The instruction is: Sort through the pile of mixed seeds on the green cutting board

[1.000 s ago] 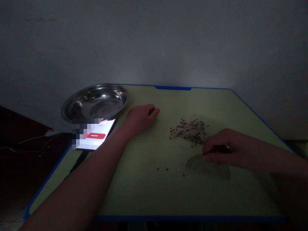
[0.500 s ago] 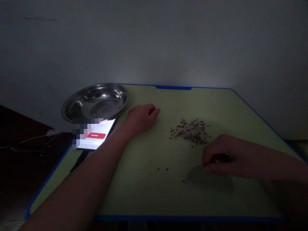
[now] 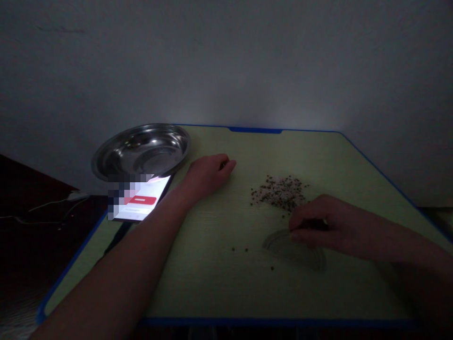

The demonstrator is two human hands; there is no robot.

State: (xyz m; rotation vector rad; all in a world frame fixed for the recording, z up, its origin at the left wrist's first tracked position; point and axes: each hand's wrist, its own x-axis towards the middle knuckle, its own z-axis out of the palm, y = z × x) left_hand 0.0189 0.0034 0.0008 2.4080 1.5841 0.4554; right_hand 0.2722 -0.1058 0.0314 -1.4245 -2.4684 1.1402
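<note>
My right hand (image 3: 313,222) pinches the edge of a clear, half-round protractor (image 3: 295,251) between thumb and fingers, tilted just over the table's near right part. Beyond it lies a pile of pale grains mixed with dark round seeds (image 3: 281,191); my fingers are close to its near right edge. A few stray dark seeds (image 3: 247,250) lie to the left of the protractor. My left hand (image 3: 209,174) rests on the table left of the pile, fingers curled in, with nothing seen in them.
A shiny steel basin (image 3: 155,160) stands at the table's far left. In front of it lies a phone (image 3: 141,203) with a lit screen, partly blurred out. The pale green table (image 3: 212,288) has a blue rim and meets a grey wall (image 3: 226,61). White cables (image 3: 53,203) hang at the left.
My right hand has moved a little to the left and away from me with the protractor, closer to the pile. My left hand and the pile look the same.
</note>
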